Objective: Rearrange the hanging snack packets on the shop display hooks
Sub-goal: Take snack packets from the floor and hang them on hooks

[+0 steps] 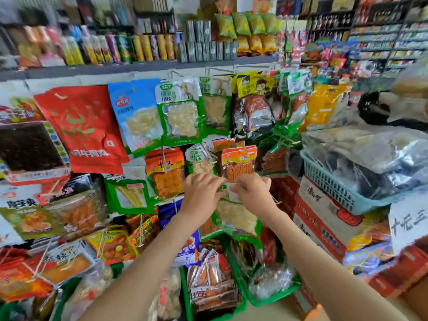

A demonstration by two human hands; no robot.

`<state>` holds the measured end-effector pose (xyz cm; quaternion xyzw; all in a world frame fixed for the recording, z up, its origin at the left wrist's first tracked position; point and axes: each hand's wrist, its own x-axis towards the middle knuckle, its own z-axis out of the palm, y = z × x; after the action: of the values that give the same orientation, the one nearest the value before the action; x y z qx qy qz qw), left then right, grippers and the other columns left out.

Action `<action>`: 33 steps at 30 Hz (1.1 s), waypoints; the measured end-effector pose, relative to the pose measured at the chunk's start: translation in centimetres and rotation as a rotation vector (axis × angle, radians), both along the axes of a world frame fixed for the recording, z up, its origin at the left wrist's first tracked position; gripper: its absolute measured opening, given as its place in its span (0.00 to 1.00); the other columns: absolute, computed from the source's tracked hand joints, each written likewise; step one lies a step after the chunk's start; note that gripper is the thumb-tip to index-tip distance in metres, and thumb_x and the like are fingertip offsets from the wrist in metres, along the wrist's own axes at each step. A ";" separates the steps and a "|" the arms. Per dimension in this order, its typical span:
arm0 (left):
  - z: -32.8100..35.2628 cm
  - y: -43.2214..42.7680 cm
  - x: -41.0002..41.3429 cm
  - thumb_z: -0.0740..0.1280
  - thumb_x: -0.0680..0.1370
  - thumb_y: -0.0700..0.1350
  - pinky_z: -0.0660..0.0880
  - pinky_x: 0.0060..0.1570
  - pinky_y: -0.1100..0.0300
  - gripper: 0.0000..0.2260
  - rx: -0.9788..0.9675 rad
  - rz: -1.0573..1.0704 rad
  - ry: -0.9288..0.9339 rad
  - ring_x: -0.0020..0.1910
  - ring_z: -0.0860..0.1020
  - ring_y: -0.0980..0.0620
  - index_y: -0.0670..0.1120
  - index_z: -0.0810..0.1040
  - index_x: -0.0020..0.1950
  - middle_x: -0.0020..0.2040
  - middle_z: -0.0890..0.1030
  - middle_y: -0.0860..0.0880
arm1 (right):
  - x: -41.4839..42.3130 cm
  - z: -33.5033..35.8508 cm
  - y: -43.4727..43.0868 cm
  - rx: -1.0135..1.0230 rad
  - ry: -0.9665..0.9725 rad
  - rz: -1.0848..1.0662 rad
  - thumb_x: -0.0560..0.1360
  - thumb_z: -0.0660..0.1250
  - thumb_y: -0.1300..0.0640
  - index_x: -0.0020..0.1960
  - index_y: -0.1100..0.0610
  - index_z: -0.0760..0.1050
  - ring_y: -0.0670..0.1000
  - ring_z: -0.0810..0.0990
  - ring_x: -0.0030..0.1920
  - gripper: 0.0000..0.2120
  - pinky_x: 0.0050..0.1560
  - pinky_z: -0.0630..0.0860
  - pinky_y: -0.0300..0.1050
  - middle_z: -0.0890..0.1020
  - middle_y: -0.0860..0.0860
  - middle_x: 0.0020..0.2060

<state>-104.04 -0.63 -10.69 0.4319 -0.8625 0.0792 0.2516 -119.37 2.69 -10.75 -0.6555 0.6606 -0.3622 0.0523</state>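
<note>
Both my hands hold the top of a green-edged clear snack packet (236, 218) of pale strips, in front of the display wall. My left hand (203, 193) grips its upper left corner, my right hand (252, 193) pinches its upper right. The packet hangs down below my hands. Just behind them hang an orange packet of red sticks (238, 163), a small green packet (201, 158) and an orange tofu packet (165, 174). Higher up hang matching green packets (180, 112), a blue packet (136, 114) and a large red bag (83, 128). The hook behind my hands is hidden.
Green baskets (243, 295) of packets sit below the display. A teal basket (328, 181) of foil bags rests on stacked noodle cartons (322, 218) to the right. A shelf (139, 66) of cans and chip bags runs above the display.
</note>
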 end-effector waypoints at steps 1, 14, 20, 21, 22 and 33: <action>0.4 -0.3 -0.6 0.60 0.79 0.54 0.55 0.65 0.53 0.16 0.008 0.031 -0.028 0.66 0.68 0.52 0.55 0.72 0.66 0.64 0.75 0.55 | -0.6 0.5 -0.3 -0.021 0.014 0.013 0.75 0.64 0.56 0.32 0.52 0.67 0.49 0.67 0.42 0.13 0.42 0.50 0.45 0.66 0.44 0.28; 7.2 -4.7 -0.8 0.63 0.78 0.53 0.67 0.35 0.61 0.12 0.174 0.146 0.308 0.38 0.74 0.52 0.47 0.70 0.42 0.37 0.75 0.53 | -1.1 5.5 -8.4 -0.385 0.101 0.307 0.73 0.62 0.56 0.41 0.53 0.77 0.48 0.68 0.42 0.05 0.42 0.52 0.45 0.71 0.39 0.33; 11.6 -9.2 0.1 0.66 0.77 0.50 0.61 0.30 0.61 0.11 0.156 0.077 0.463 0.34 0.73 0.49 0.51 0.69 0.37 0.32 0.71 0.51 | 0.2 9.5 -14.2 -0.479 -0.012 0.257 0.70 0.64 0.49 0.47 0.56 0.75 0.51 0.69 0.45 0.12 0.43 0.70 0.55 0.75 0.49 0.42; 12.1 -10.1 0.4 0.66 0.77 0.49 0.63 0.32 0.62 0.08 0.160 0.067 0.494 0.35 0.73 0.50 0.49 0.71 0.40 0.34 0.72 0.52 | 0.4 10.1 -15.3 -0.493 -0.056 0.180 0.67 0.69 0.47 0.50 0.57 0.74 0.52 0.69 0.47 0.17 0.46 0.70 0.54 0.75 0.52 0.45; 12.4 -10.9 0.8 0.66 0.77 0.48 0.65 0.34 0.65 0.07 0.157 0.050 0.530 0.37 0.73 0.52 0.49 0.73 0.40 0.35 0.73 0.54 | 0.6 10.6 -16.2 -0.503 -0.108 0.102 0.63 0.74 0.46 0.54 0.60 0.73 0.53 0.69 0.50 0.26 0.49 0.69 0.52 0.73 0.54 0.49; 12.9 -18.2 2.0 0.66 0.77 0.46 0.63 0.32 0.71 0.09 0.057 0.024 0.550 0.32 0.69 0.64 0.50 0.70 0.38 0.32 0.71 0.56 | 2.1 12.2 -21.2 -0.169 -0.540 0.159 0.66 0.76 0.48 0.55 0.56 0.64 0.37 0.73 0.40 0.27 0.33 0.68 0.27 0.74 0.41 0.42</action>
<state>-102.07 -18.83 2.19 0.4542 -0.7586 -0.0623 0.4629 -117.30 -18.48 1.44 -0.5873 0.5367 -0.5719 0.1997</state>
